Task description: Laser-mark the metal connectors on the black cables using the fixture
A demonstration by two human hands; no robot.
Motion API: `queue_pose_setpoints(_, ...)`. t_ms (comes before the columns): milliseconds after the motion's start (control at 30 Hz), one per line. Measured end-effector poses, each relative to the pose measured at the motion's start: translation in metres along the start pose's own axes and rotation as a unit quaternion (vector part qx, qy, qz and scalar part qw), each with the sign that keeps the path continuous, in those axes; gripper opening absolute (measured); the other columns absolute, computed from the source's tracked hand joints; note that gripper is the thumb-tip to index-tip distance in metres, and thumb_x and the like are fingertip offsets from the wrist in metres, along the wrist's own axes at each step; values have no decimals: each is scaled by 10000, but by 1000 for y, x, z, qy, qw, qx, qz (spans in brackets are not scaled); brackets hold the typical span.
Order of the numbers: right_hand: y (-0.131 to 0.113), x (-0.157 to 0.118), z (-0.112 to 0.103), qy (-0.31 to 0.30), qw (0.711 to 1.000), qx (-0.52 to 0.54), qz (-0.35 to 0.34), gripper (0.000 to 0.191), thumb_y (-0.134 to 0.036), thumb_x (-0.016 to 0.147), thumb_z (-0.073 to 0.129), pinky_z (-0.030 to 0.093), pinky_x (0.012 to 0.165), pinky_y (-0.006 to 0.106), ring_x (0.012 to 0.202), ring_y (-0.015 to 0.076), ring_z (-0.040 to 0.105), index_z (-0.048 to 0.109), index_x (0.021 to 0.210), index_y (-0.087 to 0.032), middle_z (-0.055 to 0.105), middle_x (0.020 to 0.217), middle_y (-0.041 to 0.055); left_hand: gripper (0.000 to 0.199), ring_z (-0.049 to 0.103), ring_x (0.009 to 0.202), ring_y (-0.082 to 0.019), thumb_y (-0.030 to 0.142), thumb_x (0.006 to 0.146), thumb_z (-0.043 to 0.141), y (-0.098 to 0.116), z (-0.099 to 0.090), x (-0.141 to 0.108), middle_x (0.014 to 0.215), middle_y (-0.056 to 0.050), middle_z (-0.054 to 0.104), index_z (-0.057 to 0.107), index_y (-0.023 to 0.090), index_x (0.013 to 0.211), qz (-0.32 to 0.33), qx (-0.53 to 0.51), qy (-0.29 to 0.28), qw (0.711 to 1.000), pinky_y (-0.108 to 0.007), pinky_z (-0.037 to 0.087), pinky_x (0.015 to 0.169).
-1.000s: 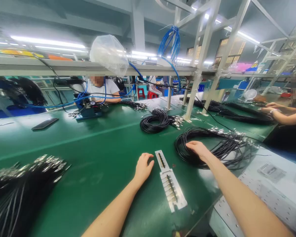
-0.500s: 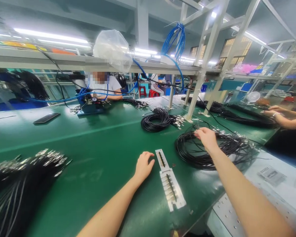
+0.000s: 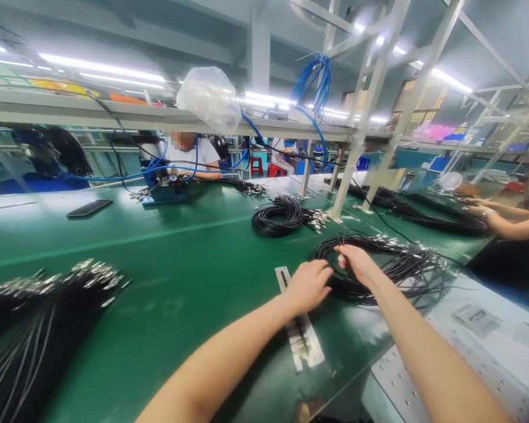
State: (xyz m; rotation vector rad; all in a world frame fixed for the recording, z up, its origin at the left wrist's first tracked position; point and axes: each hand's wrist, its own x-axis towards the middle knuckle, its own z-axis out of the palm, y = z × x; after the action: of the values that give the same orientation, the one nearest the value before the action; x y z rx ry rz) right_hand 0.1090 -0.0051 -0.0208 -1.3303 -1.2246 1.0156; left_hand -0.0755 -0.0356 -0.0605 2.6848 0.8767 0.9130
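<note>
My right hand (image 3: 355, 262) is closed in a pinch over the near-left part of a large coil of black cables (image 3: 365, 291). It appears to grip one thin black cable, though the fingers partly cover it. To its left, my left hand (image 3: 308, 285) reaches across a slotted metal plate (image 3: 306, 346), fingers bent and apart, with nothing seen in them. The hand and wrist hide the plate's middle. Silvery connector ends (image 3: 418, 249) spread along the coil's right side.
A smaller cable coil (image 3: 278, 217) lies beyond, near white frame posts (image 3: 346, 182). Cable bundles (image 3: 66, 305) fill the left side. A phone (image 3: 89, 208) and a blue machine (image 3: 165, 191) stand farther back. A co-worker's hands (image 3: 478, 208) handle cables at right.
My left hand has moved right and forward from beside the metal plate to over it, close to the coil. My right hand has come slightly left and nearer me, towards the left hand.
</note>
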Motion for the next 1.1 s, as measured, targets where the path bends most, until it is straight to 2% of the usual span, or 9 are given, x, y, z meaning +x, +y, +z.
queue_pose_setpoints(167,-19,6,-8,104,992,-63,-34,199,-220,570,636,300,453,228,443,75,385,455,497,-180,412,422,-72,669,273,1292,-309,405,781,600,1,34,51,1325,-144,429,311,219,1355,37,-16,-54,998,-502,138,1066)
queue_pose_setpoints(367,-131,13,-67,281,951,-33,-123,200,-260,809,336,305,446,214,343,38,240,334,613,-225,210,423,-126,574,453,1139,-286,518,810,493,-15,72,43,1129,-107,582,412,242,1306,-64,-94,-52,992,-518,162,1052)
queue_pose_setpoints(500,-171,15,-69,194,961,-131,-150,185,-297,823,391,204,413,210,334,15,221,450,685,-188,250,431,-119,298,389,1187,-281,416,769,574,-8,80,43,1076,-63,603,644,276,1023,-120,-234,-23,964,-485,10,1091)
queue_pose_setpoints(633,-148,8,-37,116,955,-232,-146,152,-268,760,479,212,402,221,348,51,266,548,694,-149,330,409,-84,187,401,1188,-271,393,701,646,-8,75,50,961,-40,640,675,237,799,-177,-389,3,904,-461,-49,1100)
queue_pose_setpoints(733,-113,-17,-10,37,937,-303,-171,175,-243,737,496,290,475,235,451,88,392,541,585,-168,453,473,-34,412,506,1097,-243,544,823,435,-18,58,57,951,-71,647,637,185,842,-209,-469,18,858,-476,179,1082)
queue_pose_setpoints(833,-74,-55,12,-45,913,-358,-191,202,-269,754,501,320,548,239,551,118,464,525,570,-190,528,546,-17,639,610,926,-226,602,878,179,-27,31,64,970,-158,634,578,105,929,-254,-580,3,774,-420,450,878)
queue_pose_setpoints(933,-42,-95,18,-151,821,-506,-216,180,-290,823,455,287,546,245,569,134,493,536,688,-203,562,608,-1,469,634,679,-184,446,918,275,-32,1,71,810,-151,644,555,71,895,-330,-710,-64,618,-312,513,636)
queue_pose_setpoints(1000,-30,-119,12,-193,762,-578,-219,253,-307,890,360,267,537,246,568,134,500,503,709,-205,560,617,2,348,573,523,-127,287,926,287,-34,-14,76,652,-93,604,547,62,871,-374,-749,-74,541,-223,469,511)
queue_pose_setpoints(1100,-16,-151,-2,-228,734,-607,-201,299,-334,922,295,255,514,241,556,134,509,485,729,-206,561,617,-2,392,445,400,-87,270,939,203,-36,-28,79,518,-31,495,521,72,824,-409,-748,-38,522,-172,386,404)
